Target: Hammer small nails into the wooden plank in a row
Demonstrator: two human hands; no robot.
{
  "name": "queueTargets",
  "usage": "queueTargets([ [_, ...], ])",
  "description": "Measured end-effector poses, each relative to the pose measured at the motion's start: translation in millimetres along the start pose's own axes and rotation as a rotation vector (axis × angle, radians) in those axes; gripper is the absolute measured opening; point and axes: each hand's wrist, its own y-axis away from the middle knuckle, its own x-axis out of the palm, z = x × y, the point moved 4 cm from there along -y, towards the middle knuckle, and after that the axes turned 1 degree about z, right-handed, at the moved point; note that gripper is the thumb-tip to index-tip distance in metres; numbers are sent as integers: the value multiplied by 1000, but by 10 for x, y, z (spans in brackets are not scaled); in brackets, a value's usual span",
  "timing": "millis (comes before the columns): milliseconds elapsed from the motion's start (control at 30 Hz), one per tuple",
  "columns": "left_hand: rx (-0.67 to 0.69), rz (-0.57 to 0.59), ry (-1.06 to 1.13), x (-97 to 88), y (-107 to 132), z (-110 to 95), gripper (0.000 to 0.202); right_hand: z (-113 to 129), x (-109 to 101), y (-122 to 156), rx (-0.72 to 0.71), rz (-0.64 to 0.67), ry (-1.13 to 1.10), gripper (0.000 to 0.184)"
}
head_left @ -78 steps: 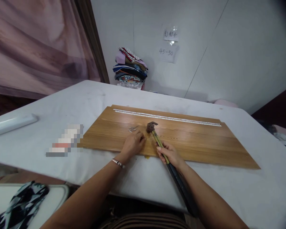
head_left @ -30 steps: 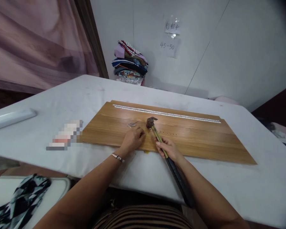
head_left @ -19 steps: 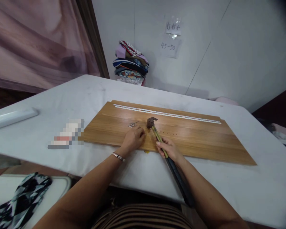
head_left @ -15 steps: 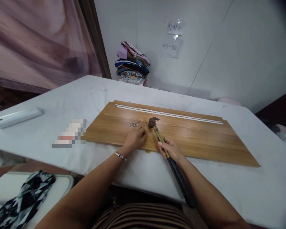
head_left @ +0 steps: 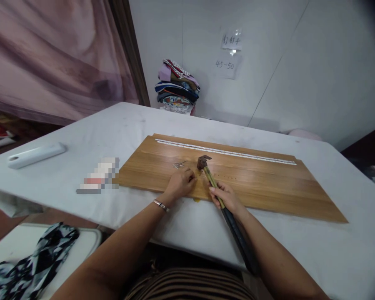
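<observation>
A long wooden board (head_left: 268, 187) lies on the white-covered table (head_left: 90, 141), with a pale strip (head_left: 231, 152) along its far edge. My right hand (head_left: 226, 196) is closed round the handle of a hammer (head_left: 211, 179), whose rusty head sits just above the board. My left hand (head_left: 181, 183) rests on the board just left of the hammer head, fingers pinched together; what they pinch is too small to make out. A few loose nails (head_left: 179, 165) lie just beyond that hand. A row of small dark dots (head_left: 225, 177) runs right of the hammer.
A white elongated object (head_left: 36, 155) lies at the table's left edge, and a blurred-out item (head_left: 98, 177) sits left of the board. Folded cloths (head_left: 178, 85) are stacked by the wall. Patterned fabric (head_left: 31, 262) lies on a chair at lower left.
Only the view has shifted a little, so everything sits slightly further right. Both hands and the hammer keep the same places on the board.
</observation>
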Motion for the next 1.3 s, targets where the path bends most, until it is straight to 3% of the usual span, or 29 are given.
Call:
queueTargets([
  [700, -7, 49, -66, 8, -15, -7, 26, -35, -15, -14, -7, -8, -9, 26],
  [1300, -13, 45, -49, -5, 7, -6, 23, 10, 21, 15, 15, -2, 6, 29],
])
